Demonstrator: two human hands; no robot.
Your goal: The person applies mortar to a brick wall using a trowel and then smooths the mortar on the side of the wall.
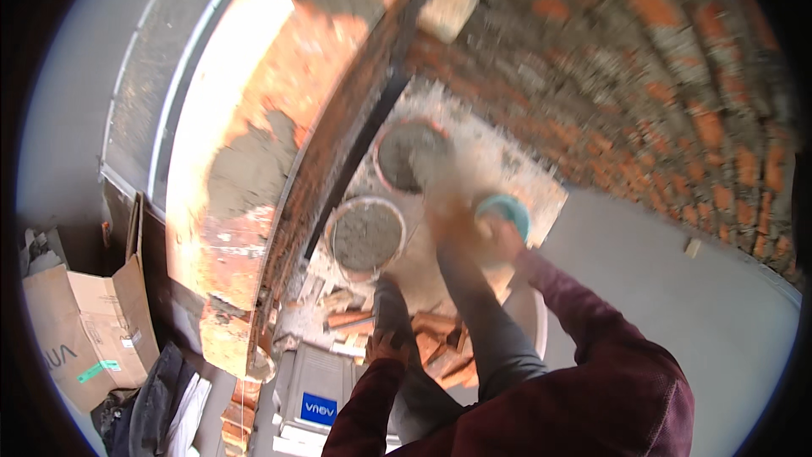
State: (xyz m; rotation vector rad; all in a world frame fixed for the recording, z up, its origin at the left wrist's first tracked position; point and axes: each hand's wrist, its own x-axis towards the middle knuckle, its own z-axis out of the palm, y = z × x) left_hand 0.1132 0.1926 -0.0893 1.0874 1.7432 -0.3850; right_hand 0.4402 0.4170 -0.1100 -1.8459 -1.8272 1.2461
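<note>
One teal bucket, right of two mortar-filled buckets, lies at the right hand, whose blurred grip I cannot tell

Right hand, bare, maroon sleeve: blurred on my feed, at the near rim of a round teal plastic bucket; whether its fingers grip, I cannot tell.
Left hand, bare: against the grey left trouser leg.
Round mortar-filled buckets, two: I count a nearer one and a farther one, side by side, left of the teal bucket.
Broken orange-red brick pieces: heaped by the legs.
Grey box with blue label: beside the left forearm.
Open brown cardboard box: far left.
Rough red brick wall: upper right.
</note>
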